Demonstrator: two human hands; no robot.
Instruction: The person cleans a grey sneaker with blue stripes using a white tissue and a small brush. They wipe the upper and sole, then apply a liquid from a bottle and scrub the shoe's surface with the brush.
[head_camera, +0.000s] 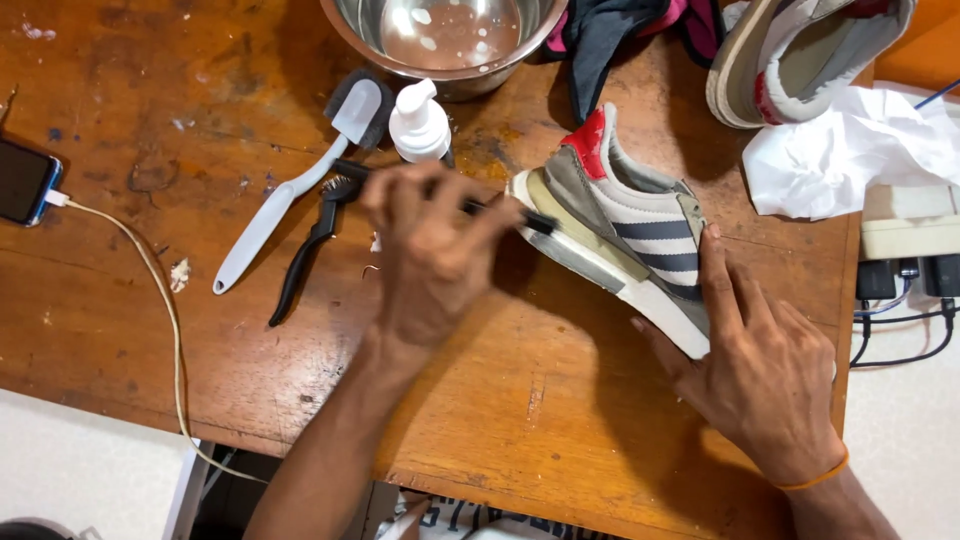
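Observation:
A grey and white sneaker (625, 225) with dark stripes and a red heel tab lies on its side on the wooden table (560, 400). My right hand (765, 370) grips its toe end, thumb along the upper. My left hand (435, 250) is closed around a thin black brush (535, 222), whose tip touches the sole edge near the heel.
A steel bowl (450, 35) of water stands at the back, with a white pump bottle (420, 122), a grey long-handled brush (285, 195) and a black brush (305, 260) nearby. A second sneaker (800, 55) and crumpled paper (850, 150) lie at the right. A phone (25, 180) with cable sits left.

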